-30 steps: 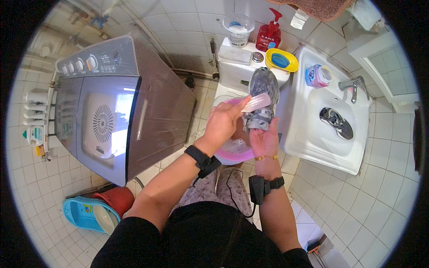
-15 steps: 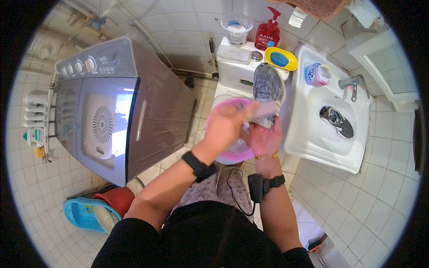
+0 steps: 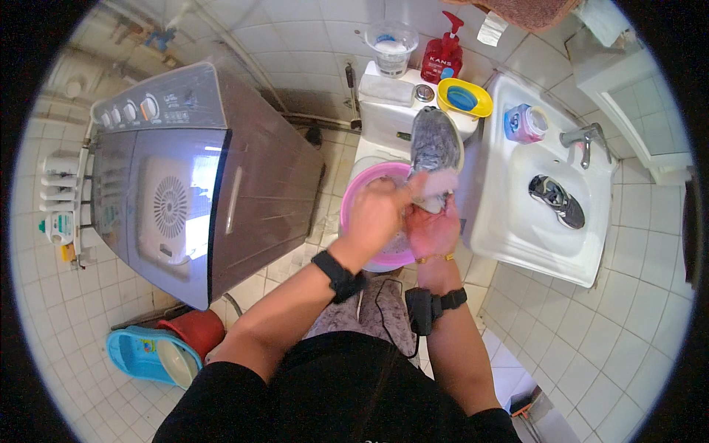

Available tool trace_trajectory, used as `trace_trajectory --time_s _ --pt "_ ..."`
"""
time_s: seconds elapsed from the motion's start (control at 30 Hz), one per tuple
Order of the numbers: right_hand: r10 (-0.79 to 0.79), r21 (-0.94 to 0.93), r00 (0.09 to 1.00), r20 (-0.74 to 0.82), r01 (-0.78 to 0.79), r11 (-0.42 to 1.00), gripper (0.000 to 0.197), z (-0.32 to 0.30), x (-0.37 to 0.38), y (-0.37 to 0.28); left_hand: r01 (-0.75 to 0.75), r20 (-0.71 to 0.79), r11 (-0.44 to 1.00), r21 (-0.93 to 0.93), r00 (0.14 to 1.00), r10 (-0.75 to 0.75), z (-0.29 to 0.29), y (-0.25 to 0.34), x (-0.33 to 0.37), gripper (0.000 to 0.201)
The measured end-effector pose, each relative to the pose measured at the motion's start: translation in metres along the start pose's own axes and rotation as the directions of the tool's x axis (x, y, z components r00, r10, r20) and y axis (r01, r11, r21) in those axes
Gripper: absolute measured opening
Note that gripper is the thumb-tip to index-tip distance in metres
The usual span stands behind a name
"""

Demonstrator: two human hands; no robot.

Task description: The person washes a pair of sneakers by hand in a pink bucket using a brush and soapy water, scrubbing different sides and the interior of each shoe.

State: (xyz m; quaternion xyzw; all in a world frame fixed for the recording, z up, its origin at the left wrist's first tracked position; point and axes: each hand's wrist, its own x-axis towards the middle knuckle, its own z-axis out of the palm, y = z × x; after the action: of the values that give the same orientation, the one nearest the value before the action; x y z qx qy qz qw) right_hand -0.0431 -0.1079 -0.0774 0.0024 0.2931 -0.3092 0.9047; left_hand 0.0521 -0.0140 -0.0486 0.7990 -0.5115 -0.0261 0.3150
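A wet grey shoe (image 3: pixel 434 140), streaked with whitish suds, is held over a pink basin (image 3: pixel 348 205) with its toe pointing away from me. My right hand (image 3: pixel 434 232) grips it from below at the heel end, palm up. In my left hand (image 3: pixel 375 218) is a pale pink scrubbing brush (image 3: pixel 442 181), laid across the shoe near its opening. Its bristles are hidden, and the left fingers are slightly blurred. A second shoe, a dark sneaker (image 3: pixel 557 201), lies in the white sink (image 3: pixel 509 229) on the right.
Behind the basin stands a toilet (image 3: pixel 377 111), with a red pump bottle (image 3: pixel 442 53), a clear tub (image 3: pixel 391 52) and a yellow dish (image 3: pixel 484 105) on its tank. A washing machine (image 3: pixel 269 177) fills the left. Plastic basins (image 3: pixel 140 358) sit at lower left.
The shoe has shifted slightly left, its toe tilting left. The brush has moved a little right and down across it, and my left hand has dropped slightly.
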Motion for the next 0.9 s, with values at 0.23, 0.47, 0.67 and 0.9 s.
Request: trace_trajectory --time_s 0.23,0.47,0.67,0.9 --pt "0.009 -0.012 1.000 0.018 -0.009 1.000 0.042 0.002 0.004 0.000 0.049 -0.049 0.999 0.004 0.998 -0.049 -0.005 -0.003 0.011 0.056" --pt "-0.003 -0.067 0.999 -0.036 0.001 0.998 0.042 0.002 0.004 0.000 0.057 -0.026 0.998 0.005 0.998 -0.057 -0.004 -0.015 0.013 0.057" --pt "0.113 0.022 0.882 0.457 -0.139 0.990 0.042 -0.044 0.029 -0.015 -0.074 -0.025 0.996 -0.048 0.997 0.073 0.004 0.010 -0.009 0.059" --pt "0.007 -0.015 1.000 -0.023 -0.008 1.000 0.039 0.001 0.011 -0.001 0.046 -0.089 0.999 0.007 0.995 -0.046 -0.005 -0.008 0.001 0.059"
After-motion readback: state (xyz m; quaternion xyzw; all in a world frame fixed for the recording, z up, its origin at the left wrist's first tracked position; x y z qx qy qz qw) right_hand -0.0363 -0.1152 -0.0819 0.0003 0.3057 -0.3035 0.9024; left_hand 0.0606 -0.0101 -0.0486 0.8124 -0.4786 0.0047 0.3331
